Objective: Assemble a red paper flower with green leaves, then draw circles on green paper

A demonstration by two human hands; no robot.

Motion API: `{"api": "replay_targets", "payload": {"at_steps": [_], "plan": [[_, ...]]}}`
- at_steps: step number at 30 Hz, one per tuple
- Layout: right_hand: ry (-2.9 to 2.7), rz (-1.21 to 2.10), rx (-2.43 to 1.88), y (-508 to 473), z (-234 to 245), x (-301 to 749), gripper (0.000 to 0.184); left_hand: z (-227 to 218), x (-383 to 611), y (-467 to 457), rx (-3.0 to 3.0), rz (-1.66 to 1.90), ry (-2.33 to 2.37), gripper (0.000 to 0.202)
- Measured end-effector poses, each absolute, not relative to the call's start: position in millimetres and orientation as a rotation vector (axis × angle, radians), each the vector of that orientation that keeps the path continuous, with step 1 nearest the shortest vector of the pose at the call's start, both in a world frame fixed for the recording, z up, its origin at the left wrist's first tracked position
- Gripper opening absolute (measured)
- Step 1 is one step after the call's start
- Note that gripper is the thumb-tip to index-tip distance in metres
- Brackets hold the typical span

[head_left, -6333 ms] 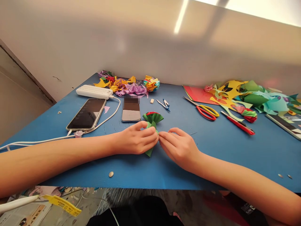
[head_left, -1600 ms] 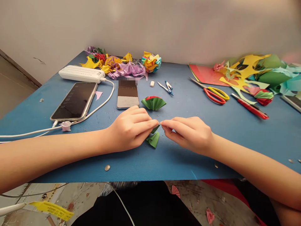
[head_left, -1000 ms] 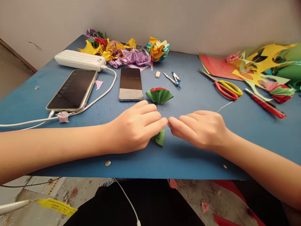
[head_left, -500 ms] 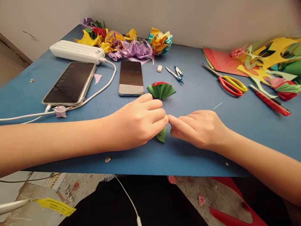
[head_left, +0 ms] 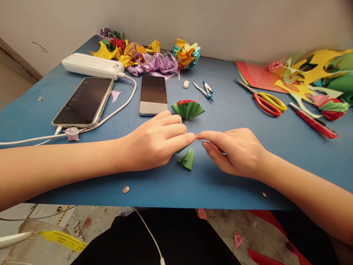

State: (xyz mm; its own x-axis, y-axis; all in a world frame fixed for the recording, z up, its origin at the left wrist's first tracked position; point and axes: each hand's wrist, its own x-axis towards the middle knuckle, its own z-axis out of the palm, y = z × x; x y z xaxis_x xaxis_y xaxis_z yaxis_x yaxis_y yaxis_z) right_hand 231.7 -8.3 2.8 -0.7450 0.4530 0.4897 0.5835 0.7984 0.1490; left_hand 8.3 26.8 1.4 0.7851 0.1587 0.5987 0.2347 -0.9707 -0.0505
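Note:
My left hand (head_left: 157,141) is closed over green folded paper, its palm facing down near the table's front. A pleated green and red paper fan (head_left: 188,110) shows just beyond its knuckles. Below the fingers a folded green paper piece (head_left: 186,159) sticks out. Whether the two green parts join is hidden under the hand. From the right, the index fingertip of my right hand (head_left: 234,149) meets the left fingertips. Its thumb is apart from the index finger, and the other fingers are curled. A thin line, perhaps wire, shows under that index finger.
Two phones (head_left: 153,95), a white power bank (head_left: 92,68) and a white cable (head_left: 128,96) occupy the left. Paper flowers (head_left: 161,62) line the back. An eraser (head_left: 186,84), compass (head_left: 203,92), scissors (head_left: 266,101), a red cutter (head_left: 314,121) and paper scraps (head_left: 317,70) lie right.
My right thumb has parted from the index finger, opening a gap. A left finger has straightened toward the right hand. More of the lower green paper shows. The view has shifted slightly.

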Motion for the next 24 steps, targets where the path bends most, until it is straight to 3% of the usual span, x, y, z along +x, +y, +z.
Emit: {"api": "replay_targets", "payload": {"at_steps": [8,16,24], "plan": [[-2.447,-0.280,-0.741,-1.4,-0.6,241.6,0.016,-1.3,9.9,23.9,-2.847,-1.217,-0.384,0.025],[-2.422,-0.283,-0.717,-5.9,0.3,238.6,0.020,3.3,7.6,22.3,-2.807,-1.186,-0.340,0.029],[-2.383,-0.230,-0.780,-15.0,0.5,229.6,0.012,5.6,5.0,22.3,-2.686,-1.095,-0.252,0.030]]}}
